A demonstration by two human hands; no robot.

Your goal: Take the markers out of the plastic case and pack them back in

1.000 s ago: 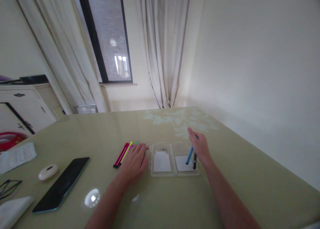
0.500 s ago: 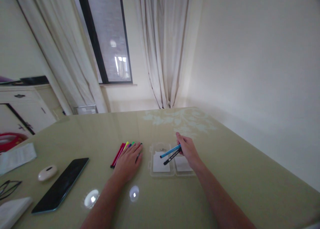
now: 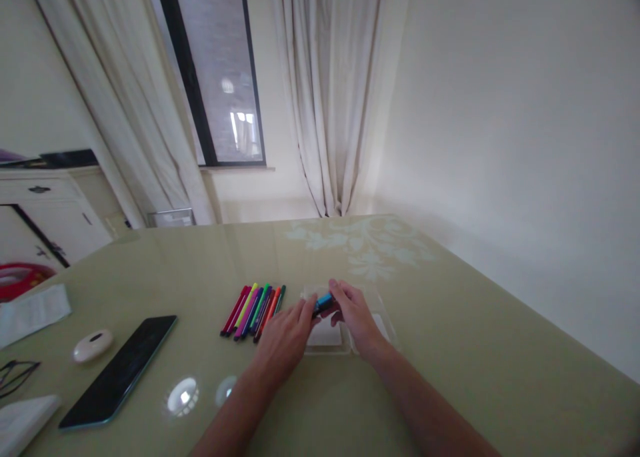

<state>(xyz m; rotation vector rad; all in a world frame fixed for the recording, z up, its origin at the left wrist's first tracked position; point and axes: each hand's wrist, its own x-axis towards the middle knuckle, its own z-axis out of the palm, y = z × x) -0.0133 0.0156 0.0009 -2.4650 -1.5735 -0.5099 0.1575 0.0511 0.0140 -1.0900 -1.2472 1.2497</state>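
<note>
— Pale green and glossy, the table (image 3: 450,350) is taking up the whole lower half of the view, with cream curtains (image 3: 320,90) and a dark-framed window (image 3: 215,70) standing behind it. What are the hands doing?

— Both are meeting over the clear plastic case (image 3: 334,336) lying open near the middle of the table. The right hand (image 3: 356,312) is curling its fingers around a blue marker (image 3: 324,303), and something dark is showing just under that marker, though I cannot tell whether it is a second pen.

— And the left one?

— The left hand (image 3: 285,334) is lying loosely open, palm down, with its fingertips reaching to the near end of the blue marker. Whether it is actually pinching the marker or only touching it, I cannot tell.

— Where are the other pens?

— A row of coloured markers (image 3: 254,304) is lying side by side on the table just to the left of the left hand, apart from the case. Red, yellow, pink, green and orange barrels are showing.

— Anything else around?

— Further left, a dark phone (image 3: 120,372) is lying face up, with a small white oval object (image 3: 93,346) beside it. At the far left edge some folded paper (image 3: 30,310) is resting, and white cabinets (image 3: 45,210) are standing beyond the table.
</note>
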